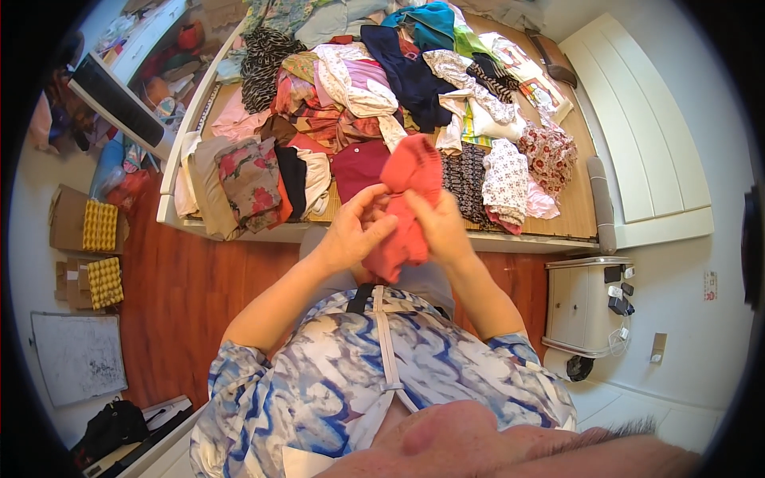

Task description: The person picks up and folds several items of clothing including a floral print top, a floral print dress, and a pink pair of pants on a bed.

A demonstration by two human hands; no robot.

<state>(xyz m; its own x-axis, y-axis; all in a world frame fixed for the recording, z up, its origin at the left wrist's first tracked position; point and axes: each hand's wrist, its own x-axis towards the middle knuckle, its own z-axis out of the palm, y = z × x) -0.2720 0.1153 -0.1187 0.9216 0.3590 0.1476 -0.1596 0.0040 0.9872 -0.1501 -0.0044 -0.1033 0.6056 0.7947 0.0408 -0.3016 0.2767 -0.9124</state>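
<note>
Both of my hands are raised in front of my waist around a folded coral-red knit garment [412, 161] with a ribbed edge at its upper end. My right hand [443, 227] grips its right side, thumb laid across the front. At the left edge, the curled fingers of my left hand [358, 226] hold the cloth, partly hidden by the hand itself. Just beyond lies a dark red buttoned garment [358, 167] on the bed [556, 230]. Right of it are a folded black patterned cloth [464, 185] and a folded white floral garment [505, 179].
Folded clothes [245, 179] line the bed's left front edge. A loose heap holds a navy garment [406, 89] and a teal cloth [427, 24]. A bedside cabinet [577, 305] with chargers stands right; a tower-shaped appliance [122, 107] and yellow egg trays [101, 224] are left.
</note>
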